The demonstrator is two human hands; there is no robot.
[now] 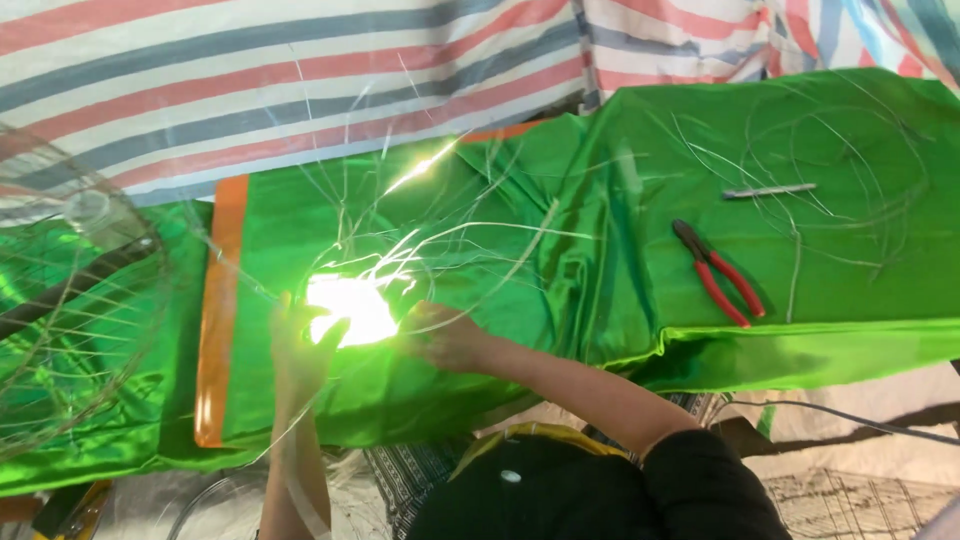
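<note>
A loose tangle of thin shiny wire [440, 235] lies in loops on a bright green satin cloth [600, 170]. My left hand [300, 345] is raised at the near edge of the tangle, fingers beside a strong white glare [350, 308] that hides what it touches. My right hand [445, 335] rests on the cloth just right of the glare, fingers curled where a wire strand arcs up and away. The right arm wears a black sleeve [700, 480].
Red-handled pliers [722, 275] and a short grey metal rod [770, 190] lie on the cloth to the right, among more wire loops [850, 160]. A round wire cage [70, 300] stands at the left. A striped tarp [250, 80] lies behind. An orange strip [215, 320] edges the cloth.
</note>
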